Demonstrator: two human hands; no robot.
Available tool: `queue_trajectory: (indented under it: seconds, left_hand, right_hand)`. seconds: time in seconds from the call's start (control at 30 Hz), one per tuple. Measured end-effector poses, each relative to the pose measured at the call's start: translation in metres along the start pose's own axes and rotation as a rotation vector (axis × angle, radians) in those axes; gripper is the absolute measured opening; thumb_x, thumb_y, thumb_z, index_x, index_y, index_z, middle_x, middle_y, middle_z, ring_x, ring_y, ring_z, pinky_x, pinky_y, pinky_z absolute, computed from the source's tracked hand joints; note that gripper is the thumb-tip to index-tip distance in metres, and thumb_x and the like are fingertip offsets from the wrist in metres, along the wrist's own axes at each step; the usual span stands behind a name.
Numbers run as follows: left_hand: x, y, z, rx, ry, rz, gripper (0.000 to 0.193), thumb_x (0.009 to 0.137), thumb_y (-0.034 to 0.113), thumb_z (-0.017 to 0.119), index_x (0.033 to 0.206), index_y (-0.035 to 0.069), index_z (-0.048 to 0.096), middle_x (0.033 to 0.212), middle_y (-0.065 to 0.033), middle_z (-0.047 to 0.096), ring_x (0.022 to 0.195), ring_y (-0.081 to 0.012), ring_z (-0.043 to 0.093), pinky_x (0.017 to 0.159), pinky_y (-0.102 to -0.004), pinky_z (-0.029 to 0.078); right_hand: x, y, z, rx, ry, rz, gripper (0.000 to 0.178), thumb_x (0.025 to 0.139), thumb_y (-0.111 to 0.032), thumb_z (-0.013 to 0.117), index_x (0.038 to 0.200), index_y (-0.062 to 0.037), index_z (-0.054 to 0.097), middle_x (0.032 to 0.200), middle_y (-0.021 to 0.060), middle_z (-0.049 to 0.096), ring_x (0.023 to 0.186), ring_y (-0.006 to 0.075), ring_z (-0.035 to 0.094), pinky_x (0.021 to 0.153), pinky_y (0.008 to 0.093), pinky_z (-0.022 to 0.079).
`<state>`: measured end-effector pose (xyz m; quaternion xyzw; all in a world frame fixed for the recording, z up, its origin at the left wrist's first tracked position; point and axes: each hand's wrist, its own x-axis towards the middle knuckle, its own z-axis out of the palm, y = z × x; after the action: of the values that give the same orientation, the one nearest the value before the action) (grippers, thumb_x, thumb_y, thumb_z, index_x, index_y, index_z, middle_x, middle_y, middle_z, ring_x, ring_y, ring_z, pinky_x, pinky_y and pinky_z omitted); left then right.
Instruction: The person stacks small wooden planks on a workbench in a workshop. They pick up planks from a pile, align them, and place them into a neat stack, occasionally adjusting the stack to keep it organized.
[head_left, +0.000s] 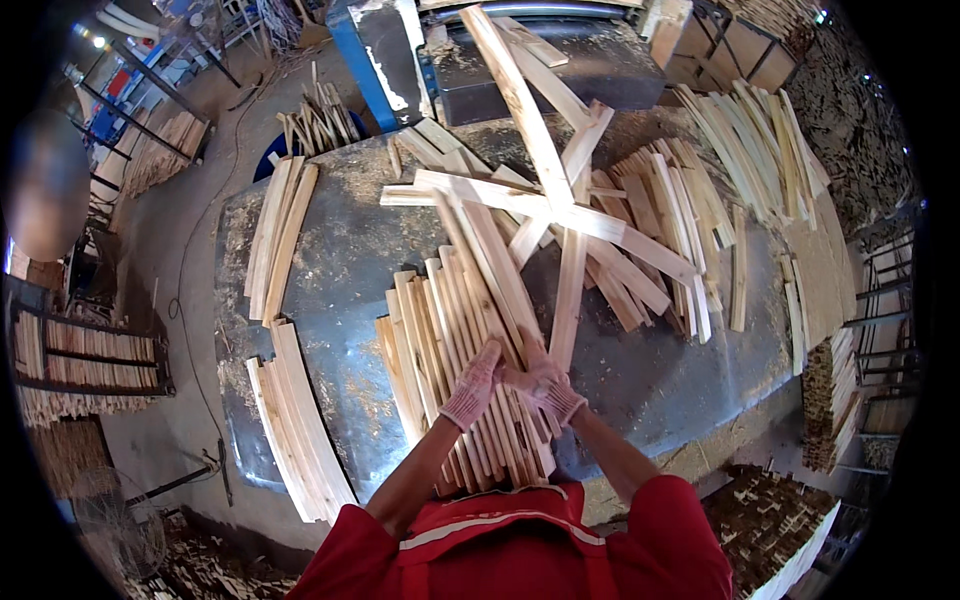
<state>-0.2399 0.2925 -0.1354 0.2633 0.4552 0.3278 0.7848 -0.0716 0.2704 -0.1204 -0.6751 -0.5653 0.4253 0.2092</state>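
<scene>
Fingers (pixel 491 349) of left hand (pixel 472 385) and right hand (pixel 549 384) touch slats (pixel 441 310), likely stiff, light, best held edgewise; clamping I can't judge.

Workshop w/ dusty grey floor (pixel 150 435), thin dark cable (pixel 172 308) snaking down L side. Ctr.: sawdust-strewn metal-topped worktable (pixel 650 385) — blue-framed machine (pixel 362 62) at far edge. Wire-cage fan (pixel 122 520) lower L, metal racks (pixel 885 321) far R; bright light (pixel 99 42) upper L.
</scene>
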Motion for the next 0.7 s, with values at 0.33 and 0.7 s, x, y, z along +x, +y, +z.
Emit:
queue_trajectory:
  seconds: [0.33, 0.7]
  left_hand:
    - [0.043, -0.072, 0.002, 2.555, -0.080, 1.058, 0.022, 0.087, 0.032, 0.059, 0.084, 0.012, 0.049, 0.087, -0.0044, 0.049, 0.088, -0.0238, 0.053, 0.089, -0.0441, 0.044]
    - [-0.011, -0.033, -0.073, 1.498, 0.219, 0.469, 0.021, 0.087, 0.024, 0.064, 0.103, 0.011, 0.067, 0.112, -0.0101, 0.067, 0.112, -0.0274, 0.061, 0.102, -0.0466, 0.045]
  right_hand:
    - [-0.171, 0.061, -0.040, 0.020, 0.120, 0.168, 0.093, 0.074, -0.029, 0.075, 0.155, -0.0112, 0.032, 0.134, 0.0226, 0.054, 0.114, 0.0409, 0.060, 0.094, 0.0446, 0.051]
    - [-0.117, 0.058, 0.072, 0.209, 0.012, -0.053, 0.085, 0.088, -0.038, 0.066, 0.155, -0.0022, 0.026, 0.147, 0.0228, 0.044, 0.129, 0.0393, 0.050, 0.109, 0.0441, 0.041]
